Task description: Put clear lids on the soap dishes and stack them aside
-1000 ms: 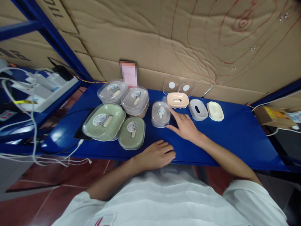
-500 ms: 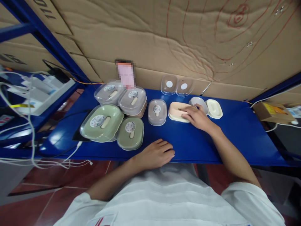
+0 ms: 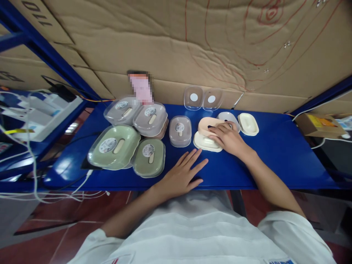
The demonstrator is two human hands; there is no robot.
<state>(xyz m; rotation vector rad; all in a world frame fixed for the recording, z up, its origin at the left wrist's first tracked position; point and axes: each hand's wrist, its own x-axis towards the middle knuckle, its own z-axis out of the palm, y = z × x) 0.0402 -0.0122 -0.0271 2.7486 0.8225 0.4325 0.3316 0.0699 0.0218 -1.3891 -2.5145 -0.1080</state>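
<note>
Cardboard lines the wall behind the blue shelf (image 3: 275, 154) you work at. Your right hand (image 3: 229, 137) lies on the peach soap dish (image 3: 206, 125), fingers curled over its top and gripping it; the peach part sits tilted on a cream tray (image 3: 205, 143) just beneath it. Your left hand (image 3: 183, 172) is flat on the shelf with fingers spread, holding nothing, pointing toward the cream tray. Just left of the tray stands a small grey box (image 3: 180, 131) with its clear lid on. Farther left, two green boxes (image 3: 113, 146) and two more lidded grey ones (image 3: 150, 118) crowd together. Behind your right hand lie a grey dish (image 3: 228, 116) and a cream dish (image 3: 248, 124), both uncovered. Two clear lids (image 3: 194, 98) lean against the cardboard.
</note>
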